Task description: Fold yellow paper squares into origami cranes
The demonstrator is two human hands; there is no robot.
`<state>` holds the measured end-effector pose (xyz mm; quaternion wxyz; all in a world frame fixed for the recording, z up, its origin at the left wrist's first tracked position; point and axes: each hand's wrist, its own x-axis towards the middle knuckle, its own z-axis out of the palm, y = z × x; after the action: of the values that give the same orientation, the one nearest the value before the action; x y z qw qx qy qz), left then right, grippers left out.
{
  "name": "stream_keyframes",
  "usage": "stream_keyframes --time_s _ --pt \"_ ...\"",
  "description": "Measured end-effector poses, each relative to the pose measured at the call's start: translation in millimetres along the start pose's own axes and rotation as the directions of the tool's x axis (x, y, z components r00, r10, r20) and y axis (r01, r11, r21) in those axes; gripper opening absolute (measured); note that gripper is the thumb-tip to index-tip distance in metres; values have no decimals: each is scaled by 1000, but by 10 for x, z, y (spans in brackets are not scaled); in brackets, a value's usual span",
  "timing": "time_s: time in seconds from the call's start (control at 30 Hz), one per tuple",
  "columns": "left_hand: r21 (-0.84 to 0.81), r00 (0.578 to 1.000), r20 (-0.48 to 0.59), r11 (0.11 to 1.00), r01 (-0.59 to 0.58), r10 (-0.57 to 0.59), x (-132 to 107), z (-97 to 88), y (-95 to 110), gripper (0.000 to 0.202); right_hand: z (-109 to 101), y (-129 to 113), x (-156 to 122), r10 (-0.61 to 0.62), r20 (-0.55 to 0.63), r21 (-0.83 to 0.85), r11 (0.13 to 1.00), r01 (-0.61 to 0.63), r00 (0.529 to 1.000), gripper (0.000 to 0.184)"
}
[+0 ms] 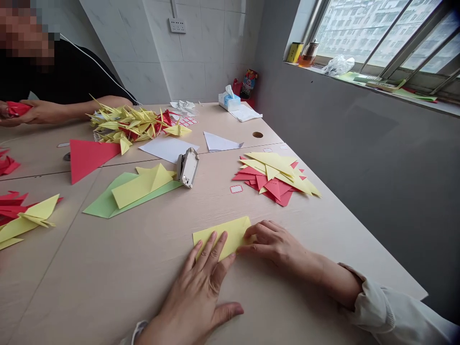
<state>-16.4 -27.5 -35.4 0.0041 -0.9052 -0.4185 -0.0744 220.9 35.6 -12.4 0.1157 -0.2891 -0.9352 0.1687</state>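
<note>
- Head view: the left hand (196,290) lies flat with its grip spread, pressing the folded yellow paper (223,237) onto the surface (108,273).
- The right hand (276,245) has its fingertips (249,242) against the paper's right end; whether that grip pinches, I cannot tell.
- A paper pile (273,178) of red and yellow lies beyond.
- Across the surface, a co-worker's hand (39,111) holds red paper (16,109), near folded cranes (129,125).
</note>
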Motion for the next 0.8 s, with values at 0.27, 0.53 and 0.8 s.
stream_keyframes --time_s 0.27,0.53,0.8 --pt "-83 990 140 997 8 4 -282 -217 -268 60 -51 -89 90 -72 128 -250 963 102 989 59" --pt "-110 985 154 989 96 -78 -520 -285 -253 66 34 -278 242 -83 74 -448 887 107 994 67" --pt "-112 983 116 982 153 -140 -553 -261 -212 75 158 -571 413 -9 3 -360 933 10 1000 69"
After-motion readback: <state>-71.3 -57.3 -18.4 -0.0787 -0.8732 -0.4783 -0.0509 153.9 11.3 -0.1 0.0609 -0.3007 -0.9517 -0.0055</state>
